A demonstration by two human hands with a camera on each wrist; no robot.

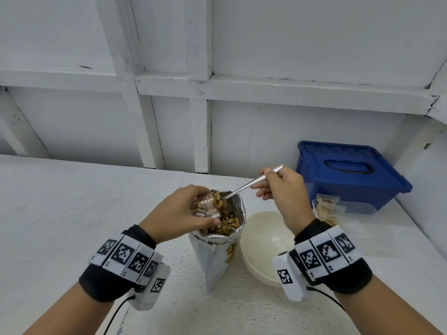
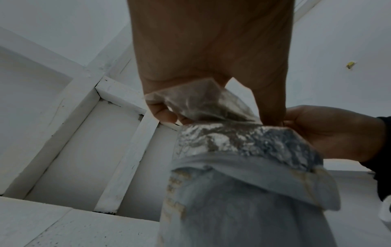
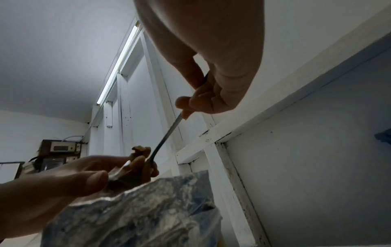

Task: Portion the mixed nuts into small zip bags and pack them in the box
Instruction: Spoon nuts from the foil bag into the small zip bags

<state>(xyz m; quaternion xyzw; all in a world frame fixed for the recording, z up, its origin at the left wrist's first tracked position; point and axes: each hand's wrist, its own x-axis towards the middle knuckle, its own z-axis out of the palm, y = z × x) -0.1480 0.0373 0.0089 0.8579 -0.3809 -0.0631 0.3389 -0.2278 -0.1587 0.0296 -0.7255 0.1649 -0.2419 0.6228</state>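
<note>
A foil-lined bag of mixed nuts [image 1: 219,240] stands open on the white table, its top rolled down. My left hand [image 1: 179,211] holds a small clear zip bag [image 1: 205,206] open over the big bag's mouth, pinched between thumb and fingers; nuts show inside it. My right hand [image 1: 280,189] grips a metal spoon [image 1: 251,183] by its handle, the bowl loaded with nuts at the zip bag's opening. From the left wrist the zip bag [image 2: 201,103] hangs just above the foil rim [image 2: 243,142]. From the right wrist the spoon [image 3: 167,135] carries nuts [image 3: 140,149].
A cream bowl [image 1: 264,245] sits right of the nut bag. A blue plastic box with a lid [image 1: 348,172] stands at the back right by the wall, with filled small zip bags [image 1: 326,209] lying in front of it. A white panelled wall runs behind the table.
</note>
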